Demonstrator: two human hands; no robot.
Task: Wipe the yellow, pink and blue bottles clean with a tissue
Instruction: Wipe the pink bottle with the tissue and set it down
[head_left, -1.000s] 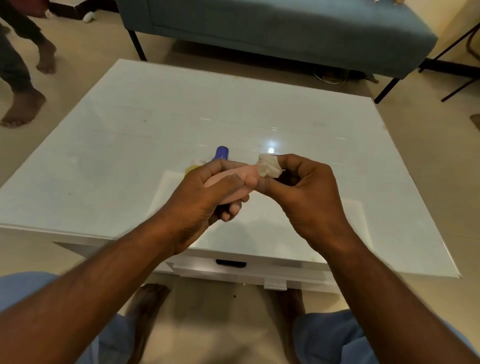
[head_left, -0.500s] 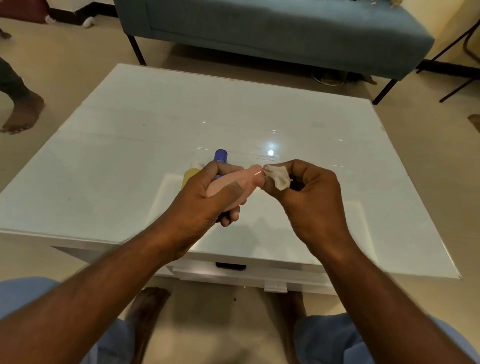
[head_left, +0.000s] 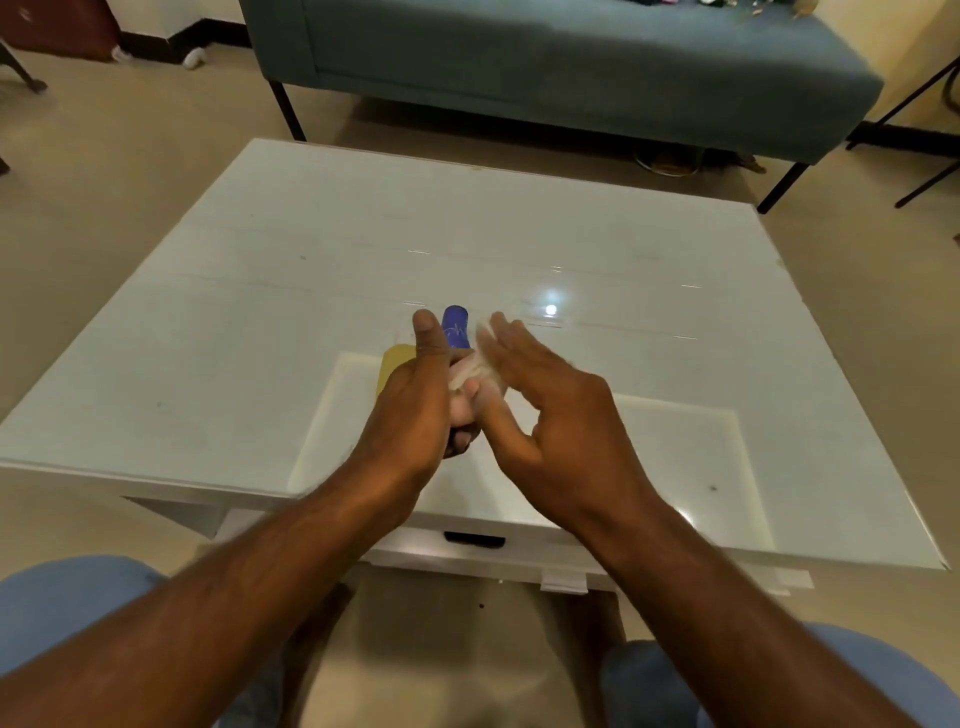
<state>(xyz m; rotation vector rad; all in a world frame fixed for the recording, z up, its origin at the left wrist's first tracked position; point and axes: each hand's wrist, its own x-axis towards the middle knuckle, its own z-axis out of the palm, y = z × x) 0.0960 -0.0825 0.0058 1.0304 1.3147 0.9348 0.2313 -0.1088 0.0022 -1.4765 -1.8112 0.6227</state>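
A: What's the biggest thing around?
B: The blue-grey sofa (head_left: 545, 57) on dark legs across the far side, on a beige floor (head_left: 104, 171). In front of it is the white glossy counter (head_left: 260, 322), with a lamp glare (head_left: 550, 310) on its top and a dark drawer handle (head_left: 474, 539) on its near face.

A: And the hands?
B: Both meet over the middle of the counter. The left hand (head_left: 415, 405) is wrapped round the pink bottle (head_left: 462, 402), thumb pointing up, and it hides most of the bottle. The right hand (head_left: 550, 400) has its fingers stretched nearly straight, pressing a white tissue (head_left: 470, 366) against the pink bottle; it is blurred, so the exact contact is hard to read.

A: Where are the other bottles?
B: Just behind the left hand. The blue bottle (head_left: 456, 326) shows beside the thumb, and only a corner of the yellow bottle (head_left: 394, 364) peeks out to the left. Whether they stand on the counter I cannot tell.
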